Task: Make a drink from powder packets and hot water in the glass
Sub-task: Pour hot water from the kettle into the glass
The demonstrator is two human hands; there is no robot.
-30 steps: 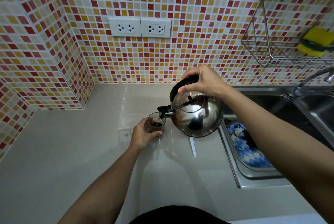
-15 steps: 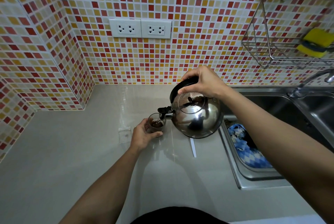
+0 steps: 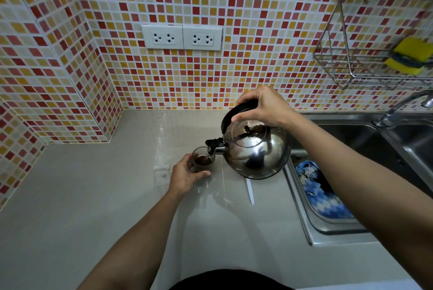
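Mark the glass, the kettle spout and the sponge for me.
glass [image 3: 203,165]: head view, on its dark contents near the rim.
kettle spout [image 3: 214,145]: head view, on the black spout cap over the glass.
sponge [image 3: 408,55]: head view, on its yellow top, in the wire rack.

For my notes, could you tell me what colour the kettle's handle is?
Black, on the kettle's handle; the head view shows it best.

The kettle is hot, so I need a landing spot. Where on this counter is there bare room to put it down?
Bare patches: the wide counter left of the left hand, out to the tiled corner, and the strip behind the glass below the sockets. Crowded: around the glass, clear wrapper and white strip, beside the sink.
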